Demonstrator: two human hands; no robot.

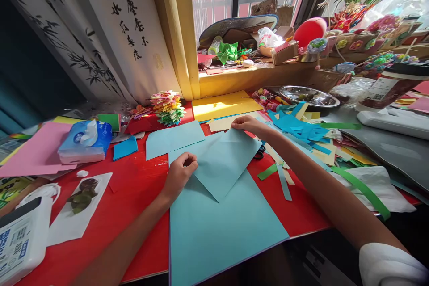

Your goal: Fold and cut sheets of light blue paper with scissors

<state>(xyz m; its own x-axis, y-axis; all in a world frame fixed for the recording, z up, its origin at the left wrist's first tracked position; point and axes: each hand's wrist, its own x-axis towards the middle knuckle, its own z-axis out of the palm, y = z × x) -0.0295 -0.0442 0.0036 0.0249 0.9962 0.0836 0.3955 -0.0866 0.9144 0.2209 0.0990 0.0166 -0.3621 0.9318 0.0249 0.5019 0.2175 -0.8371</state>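
A light blue sheet of paper (224,165), partly folded with one corner pointing toward me, is between my hands. My left hand (182,172) is closed in a pinch at its left edge. At the far edge, the fingers of my right hand (246,125) pinch the same sheet. Beneath it lies a larger stack of light blue paper (228,237), reaching the table's front edge. Another light blue piece (174,138) rests behind my left hand. Dark scissor handles (259,151) show partly under my right forearm; the blades are hidden.
Cut paper strips (298,125) are heaped at the right on the red table (134,214). A tissue pack (85,140) and pink paper (36,152) are at the left. Farther back are a folded-paper stack (167,107), yellow paper (224,106) and a metal dish (310,97). A cup (385,87) stands right.
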